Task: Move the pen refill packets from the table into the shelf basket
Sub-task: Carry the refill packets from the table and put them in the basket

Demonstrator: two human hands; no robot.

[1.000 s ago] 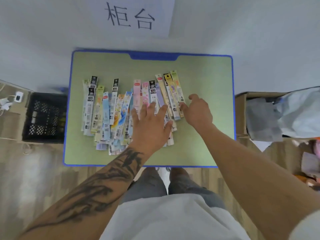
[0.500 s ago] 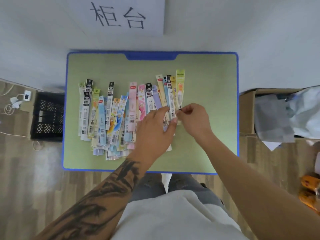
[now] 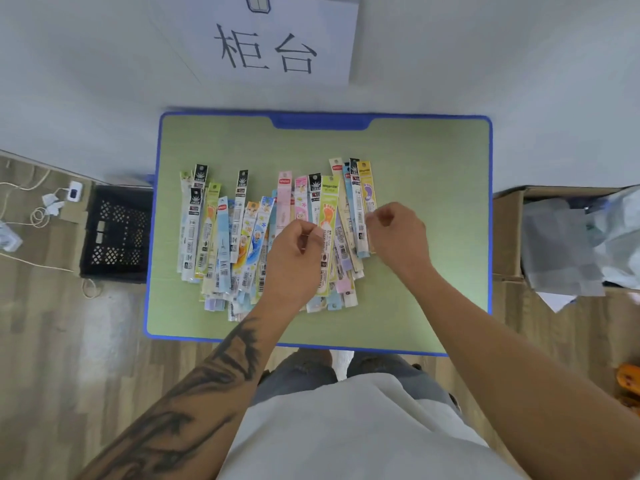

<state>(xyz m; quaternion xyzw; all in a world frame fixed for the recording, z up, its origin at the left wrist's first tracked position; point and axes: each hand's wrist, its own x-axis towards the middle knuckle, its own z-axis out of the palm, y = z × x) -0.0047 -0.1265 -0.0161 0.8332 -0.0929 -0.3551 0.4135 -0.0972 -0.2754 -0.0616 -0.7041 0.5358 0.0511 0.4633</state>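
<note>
Green blue-rimmed table (image 3: 415, 161) by white wall, left hand (image 3: 294, 251) pinching lime packet (image 3: 327, 216), right hand (image 3: 398, 237) pinching yellow packet (image 3: 367, 188)

Packets (image 3: 239, 237) lie fanned in a row across table (image 3: 433, 174), both hands over its right part. Crate (image 3: 117, 233) on floor left of table, cardboard box (image 3: 509, 233) right

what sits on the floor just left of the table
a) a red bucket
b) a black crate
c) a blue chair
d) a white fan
b: a black crate with lattice walls stands on the floor against the left edge of the table.
</note>
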